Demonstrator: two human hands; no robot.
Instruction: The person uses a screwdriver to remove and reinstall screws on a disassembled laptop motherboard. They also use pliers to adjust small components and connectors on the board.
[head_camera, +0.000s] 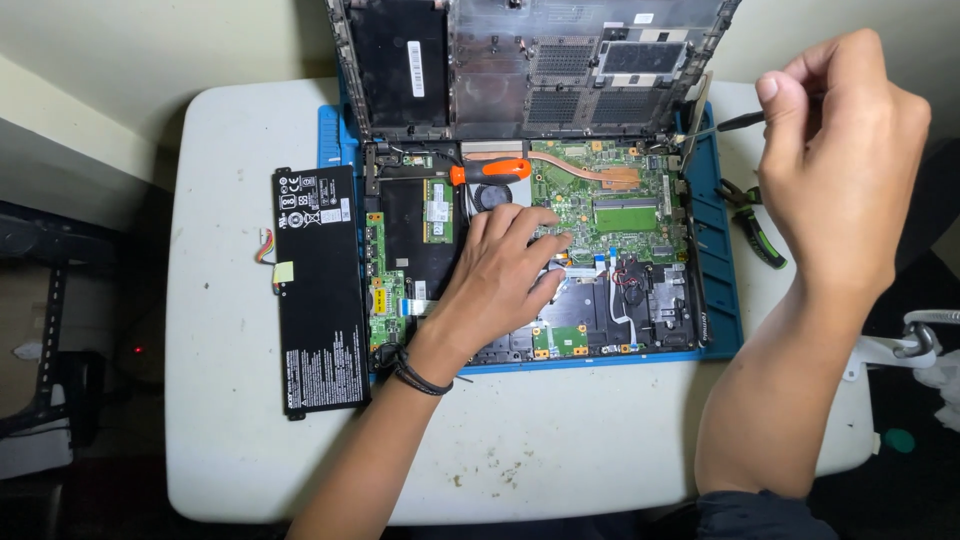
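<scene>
An opened laptop (640, 290) lies on a blue work mat (722, 290), its green circuit board (610, 205) exposed. Its bottom cover (530, 65) stands tilted up behind it. My left hand (495, 285) rests flat on the laptop's insides, fingers spread beside the board. My right hand (840, 150) is raised at the right and grips a thin screwdriver (715, 125), whose tip points at the laptop's upper right corner near the hinge. A screwdriver with an orange handle (490, 171) lies across the fan area.
A black flat battery pack (315, 290) with wires lies on the white table (230, 420) to the left of the mat. Pliers with green-black handles (757, 235) lie at the mat's right edge. Dark floor surrounds the table.
</scene>
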